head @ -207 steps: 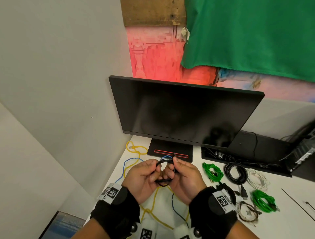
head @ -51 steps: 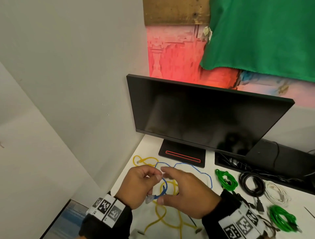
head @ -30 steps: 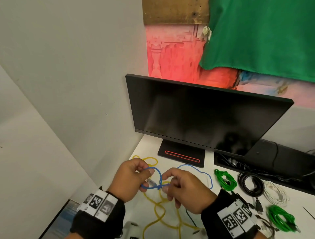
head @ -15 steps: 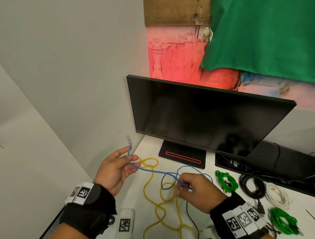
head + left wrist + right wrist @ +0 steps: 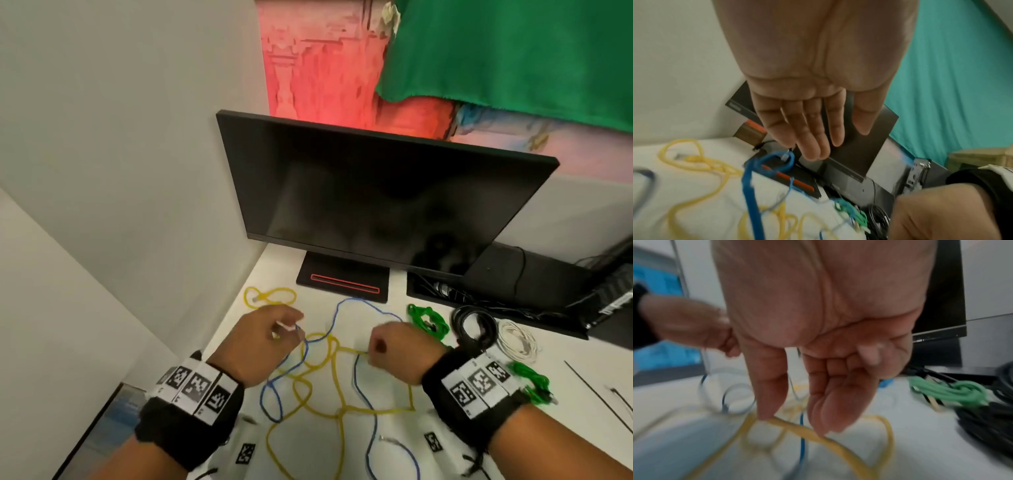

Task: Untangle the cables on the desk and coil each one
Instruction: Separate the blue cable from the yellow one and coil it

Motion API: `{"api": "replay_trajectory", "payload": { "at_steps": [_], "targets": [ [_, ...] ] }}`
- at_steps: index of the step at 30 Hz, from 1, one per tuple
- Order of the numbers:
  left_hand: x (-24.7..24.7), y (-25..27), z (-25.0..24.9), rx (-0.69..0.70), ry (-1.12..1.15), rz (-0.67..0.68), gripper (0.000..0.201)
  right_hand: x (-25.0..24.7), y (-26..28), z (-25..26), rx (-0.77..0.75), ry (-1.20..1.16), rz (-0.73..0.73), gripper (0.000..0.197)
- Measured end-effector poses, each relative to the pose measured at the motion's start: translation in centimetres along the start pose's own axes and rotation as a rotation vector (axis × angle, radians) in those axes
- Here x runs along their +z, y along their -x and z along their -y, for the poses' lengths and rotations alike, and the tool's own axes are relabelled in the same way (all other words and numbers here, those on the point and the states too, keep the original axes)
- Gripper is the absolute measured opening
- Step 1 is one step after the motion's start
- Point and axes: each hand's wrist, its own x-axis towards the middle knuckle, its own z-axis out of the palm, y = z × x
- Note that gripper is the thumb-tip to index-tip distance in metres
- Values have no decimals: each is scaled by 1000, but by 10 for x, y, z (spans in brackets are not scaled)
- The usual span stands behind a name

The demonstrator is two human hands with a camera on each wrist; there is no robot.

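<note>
Head view, lower centre: we saw both hands over the white desk with the blue cable and yellow cable tangled in loose loops between them.

The left hand, centre-left, held the clear plug end of the blue cable near its fingertips; the cable dropped from there into the tangle. From the head view we read it as a pinch. The left wrist view showed more: fingers mostly straight and close together, the blue cable looped just under the tips with the plug at the index tip. Contact looked light; we couldn't tell how firm.

The right hand, centre-right, looked like a fist from above, a yellow strand running out at its left edge. The right wrist view cleared it up: thumb and index tip pinched the yellow cable, the other fingers curled into the palm. The blue cable passed behind, untouched by this hand.

Only the head view showed the rest: monitor at upper centre, and at right a row of finished coils, namely green coil, black coil, white coil, plus a second green coil just beyond the right wristband. A yellow loop lay apart, left of the monitor stand.
</note>
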Motion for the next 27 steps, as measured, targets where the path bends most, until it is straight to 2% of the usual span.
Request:
{"api": "replay_trajectory", "payload": {
  "at_steps": [3, 5, 7, 10, 12, 13, 15, 17, 20, 22, 23, 25, 27],
  "targets": [
    [19, 16, 14, -14, -92, 244, 9, 52, 25, -18, 67, 235, 299, 41],
    [31, 22, 18, -21, -157, 315, 8, 80, 38, -24, 70, 314, 412, 46],
    [41, 26, 17, -31, -154, 326, 10, 96, 45, -29, 61, 280, 355, 41],
    [58, 34, 15, -1, -178, 379, 20, 99, 49, -35, 103, -15, 18, 37],
    [76, 40, 16, 62, -236, 461, 37, 96, 50, -41, 143, -189, -168, 28],
    [86, 42, 17, 100, -294, 506, 49, 97, 52, -45, 159, -199, -186, 24],
    [107, 42, 25, 158, -534, 632, 68, 105, 58, -53, 205, -98, -76, 22],
    [120, 41, 34, 167, -807, 698, 64, 120, 63, -59, 247, 66, 116, 30],
    [121, 36, 46, 124, -995, 596, 28, 143, 64, -59, 223, 165, 254, 28],
    [108, 29, 54, 39, -1018, 525, 23, 147, 64, -54, 171, 126, 224, 23],
    [97, 25, 57, -25, -994, 476, 24, 143, 65, -51, 158, 83, 164, 17],
    [73, 15, 63, -137, -924, 344, 25, 127, 67, -49, 159, -72, -52, 7],
    [51, 7, 64, -228, -883, 259, 25, 102, 71, -49, 139, -350, -326, 20]
  ]
}}
